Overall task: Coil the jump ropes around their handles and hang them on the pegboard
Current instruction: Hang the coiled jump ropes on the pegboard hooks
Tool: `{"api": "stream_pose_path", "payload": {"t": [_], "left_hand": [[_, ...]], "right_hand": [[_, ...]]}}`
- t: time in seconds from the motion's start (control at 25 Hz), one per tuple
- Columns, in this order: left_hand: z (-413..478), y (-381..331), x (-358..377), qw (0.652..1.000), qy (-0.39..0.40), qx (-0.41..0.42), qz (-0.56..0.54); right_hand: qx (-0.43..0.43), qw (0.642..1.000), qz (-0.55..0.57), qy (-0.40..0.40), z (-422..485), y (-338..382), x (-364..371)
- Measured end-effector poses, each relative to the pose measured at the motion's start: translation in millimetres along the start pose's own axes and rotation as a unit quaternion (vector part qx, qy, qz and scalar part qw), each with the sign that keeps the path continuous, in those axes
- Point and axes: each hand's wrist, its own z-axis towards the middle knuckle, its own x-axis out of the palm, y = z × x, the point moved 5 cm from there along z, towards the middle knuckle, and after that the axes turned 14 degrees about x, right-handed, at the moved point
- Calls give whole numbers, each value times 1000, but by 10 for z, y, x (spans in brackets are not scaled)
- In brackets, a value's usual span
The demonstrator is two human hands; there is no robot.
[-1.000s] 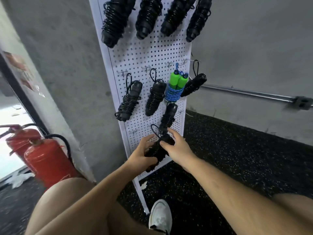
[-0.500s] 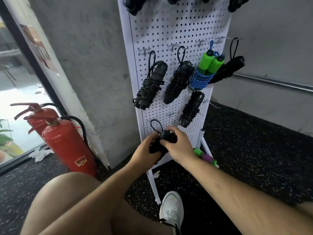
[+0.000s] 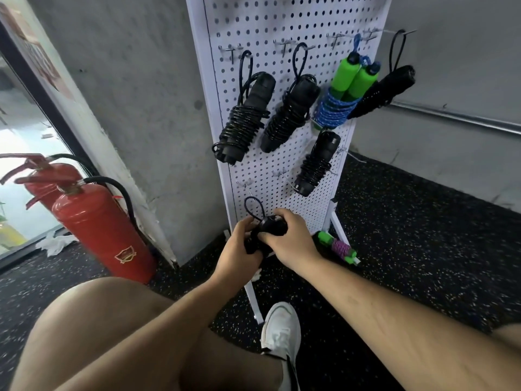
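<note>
Both hands hold a coiled black jump rope (image 3: 270, 227) low in front of the white pegboard (image 3: 265, 21). My left hand (image 3: 239, 251) grips its lower end and my right hand (image 3: 291, 239) wraps its upper part. A small rope loop (image 3: 253, 208) sticks up from the bundle, just below an empty hook (image 3: 244, 185). Several coiled ropes hang on the board: black ones (image 3: 244, 122) (image 3: 287, 114) (image 3: 315, 162) (image 3: 383, 90) and a green-handled blue one (image 3: 342, 91).
A green and purple jump rope (image 3: 337, 246) lies on the speckled black floor by the board's foot. Two red fire extinguishers (image 3: 101, 230) stand at the left by the concrete wall. My knee and white shoe (image 3: 280, 331) are below the hands.
The view has dropped and shifted, so the board sits higher and further right in frame. Both hands keep hold of the black bundle, whose loop stays just under the empty hook.
</note>
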Motion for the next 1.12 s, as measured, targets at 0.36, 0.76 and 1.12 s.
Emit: {"api": "stream_pose_path", "payload": {"t": [0.36,0.76,1.12], "left_hand": [[166,200,-4,990,-17,-6,137],[-80,164,388,951,104,115,267],[-33,716,1485,899,279,65,331]], "right_hand": [[-38,999,-19,-4,319,-137,232],[-102,974,-201,-36,139,-513,25],[6,943,-332,-14,228,-1771,-78]]}}
